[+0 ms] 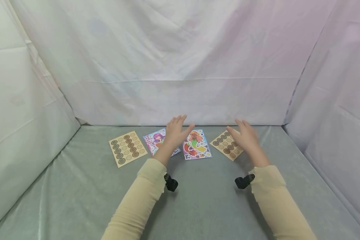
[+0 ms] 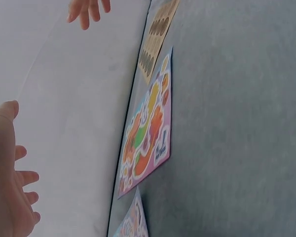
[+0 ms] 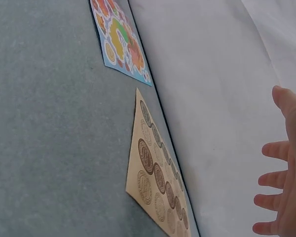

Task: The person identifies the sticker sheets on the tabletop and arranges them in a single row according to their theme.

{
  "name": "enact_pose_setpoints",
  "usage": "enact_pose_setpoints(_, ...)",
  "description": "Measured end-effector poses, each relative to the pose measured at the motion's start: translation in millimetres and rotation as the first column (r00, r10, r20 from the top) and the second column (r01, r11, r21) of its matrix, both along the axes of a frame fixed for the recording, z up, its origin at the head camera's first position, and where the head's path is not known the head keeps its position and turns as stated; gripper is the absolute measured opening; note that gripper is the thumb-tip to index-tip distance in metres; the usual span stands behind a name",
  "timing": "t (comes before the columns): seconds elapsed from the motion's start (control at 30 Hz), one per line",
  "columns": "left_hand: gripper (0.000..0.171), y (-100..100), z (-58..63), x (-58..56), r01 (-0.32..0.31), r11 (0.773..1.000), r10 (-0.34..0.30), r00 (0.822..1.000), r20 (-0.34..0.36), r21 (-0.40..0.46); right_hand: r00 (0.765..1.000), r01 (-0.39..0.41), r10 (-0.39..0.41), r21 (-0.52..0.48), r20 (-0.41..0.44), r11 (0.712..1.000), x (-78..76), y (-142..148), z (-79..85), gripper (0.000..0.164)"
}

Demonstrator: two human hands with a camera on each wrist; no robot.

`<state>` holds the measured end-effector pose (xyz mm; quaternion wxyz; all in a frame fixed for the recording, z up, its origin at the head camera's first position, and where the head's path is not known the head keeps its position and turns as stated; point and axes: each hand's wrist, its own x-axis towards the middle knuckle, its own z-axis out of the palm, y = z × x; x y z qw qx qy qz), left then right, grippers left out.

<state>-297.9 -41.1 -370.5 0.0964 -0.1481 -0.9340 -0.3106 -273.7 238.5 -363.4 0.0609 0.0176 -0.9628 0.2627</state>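
My left hand [image 1: 175,132], fingers spread and holding nothing, hovers over a purple-haired mermaid sticker sheet [image 1: 150,141] and hides part of it. Just right of that hand lies a second mermaid sticker sheet [image 1: 197,145] with a green and yellow tail. My right hand [image 1: 246,136] is likewise raised with its fingers apart and nothing in it. Beneath it, partly covered, is a tan sheet of round coin-like stickers [image 3: 147,170]. Another tan sheet with round stickers [image 1: 127,148] lies at the far left of the row, apart from both hands.
A grey cloth [image 1: 204,206] covers the table. White curtains [image 1: 180,60] rise along its back edge and at both sides. Small black cameras [image 1: 171,182] are strapped at the cream sleeves' cuffs.
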Motion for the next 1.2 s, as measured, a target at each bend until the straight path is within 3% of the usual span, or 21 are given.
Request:
enact_pose_setpoints(0.5,0.065,35.2,-8.5,5.5,0.077,0.989,-0.081,0.996,0.026,0.124,0.998,0.07,-0.068,-0.165,0.02,0.984,7.9,19.9,-20.8,0.081)
enact_pose_setpoints(0.83,0.064,53.9,-22.0,2.1,0.062,0.978,-0.077,0.995,0.071,0.197,0.995,0.101,-0.104,-0.252,0.001,0.962,9.9,28.9,-31.3,0.077)
enact_pose_setpoints(1.2,0.065,73.0,-30.8,0.9,0.103,0.958,-0.15,0.976,0.159,0.268,0.98,0.198,-0.181,-0.337,0.081,0.921,12.8,35.9,-45.9,0.081)
